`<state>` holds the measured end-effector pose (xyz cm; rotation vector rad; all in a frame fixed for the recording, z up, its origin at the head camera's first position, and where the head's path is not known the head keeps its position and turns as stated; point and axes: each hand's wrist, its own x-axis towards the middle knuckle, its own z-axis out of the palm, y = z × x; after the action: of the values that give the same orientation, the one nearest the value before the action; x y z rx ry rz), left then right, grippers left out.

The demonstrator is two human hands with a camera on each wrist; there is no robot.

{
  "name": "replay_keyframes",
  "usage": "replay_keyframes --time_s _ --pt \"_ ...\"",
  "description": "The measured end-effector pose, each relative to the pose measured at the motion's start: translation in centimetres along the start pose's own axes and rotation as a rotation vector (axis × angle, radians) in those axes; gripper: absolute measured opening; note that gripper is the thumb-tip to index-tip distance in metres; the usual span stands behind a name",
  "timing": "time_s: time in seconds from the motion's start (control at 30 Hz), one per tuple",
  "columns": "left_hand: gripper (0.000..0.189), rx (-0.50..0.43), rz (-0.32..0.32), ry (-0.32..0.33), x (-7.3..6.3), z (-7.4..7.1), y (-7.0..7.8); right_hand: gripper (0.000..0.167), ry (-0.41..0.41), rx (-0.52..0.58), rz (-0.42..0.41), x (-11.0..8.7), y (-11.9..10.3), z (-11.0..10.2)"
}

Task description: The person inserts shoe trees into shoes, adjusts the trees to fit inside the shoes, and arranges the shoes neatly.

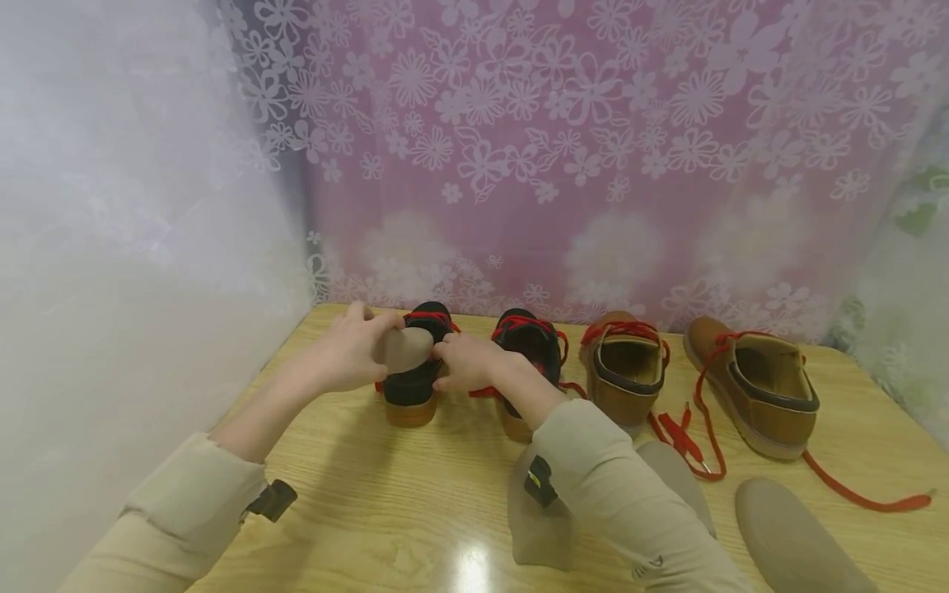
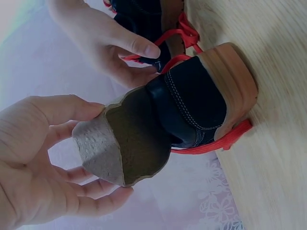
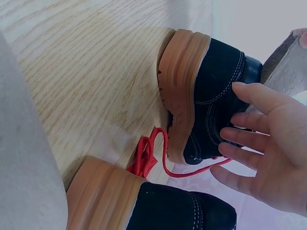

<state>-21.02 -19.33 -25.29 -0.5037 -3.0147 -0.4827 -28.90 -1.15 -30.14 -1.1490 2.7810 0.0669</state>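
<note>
My left hand (image 1: pixel 354 346) pinches a grey-beige moulded pulp shoe insert (image 1: pixel 406 350) between thumb and fingertips. In the left wrist view the insert (image 2: pixel 96 148) shows its hollow side, its far end at the collar of a black shoe (image 2: pixel 196 96). That shoe stands on the table, heel toward me, with red laces and a tan sole. Beside the same shoe (image 3: pixel 216 81) is my right hand (image 3: pixel 278 143), its fingers mostly straight and the thumb close to the heel side. Whether the fingertips touch the shoe I cannot tell.
A second black shoe (image 1: pixel 528 338) stands just right, partly behind my right arm. Farther right are two brown shoes, one upright (image 1: pixel 626 387) and one angled (image 1: pixel 771 412), with loose red laces (image 1: pixel 685 441). Several similar inserts (image 1: pixel 793 535) lie on the wooden table (image 1: pixel 356 511). A floral curtain (image 1: pixel 519 165) hangs behind.
</note>
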Motion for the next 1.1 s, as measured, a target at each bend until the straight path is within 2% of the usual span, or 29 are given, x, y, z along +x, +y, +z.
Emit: replay_keyframes --time_s 0.17,0.37,0.6,0.93,1.1 --pt "0.051 0.045 0.020 0.047 -0.4 0.5 0.1 0.042 -0.010 0.011 0.017 0.0 0.1 -0.1" --pt "0.052 0.069 0.055 0.144 -0.4 1.1 0.6 0.042 -0.012 0.027 0.019 -0.1 0.2 -0.1" --pt "0.059 0.021 0.041 0.128 -0.7 1.2 0.9 0.043 -0.007 0.042 0.014 0.0 0.3 0.0" --pt "0.057 0.048 0.072 0.165 -0.4 1.5 0.7 0.052 0.014 0.017 0.122 0.1 0.3 0.3" --pt "0.063 0.063 0.065 0.167 0.0 1.7 0.7 0.056 0.026 -0.004 0.146 0.2 0.5 0.1"
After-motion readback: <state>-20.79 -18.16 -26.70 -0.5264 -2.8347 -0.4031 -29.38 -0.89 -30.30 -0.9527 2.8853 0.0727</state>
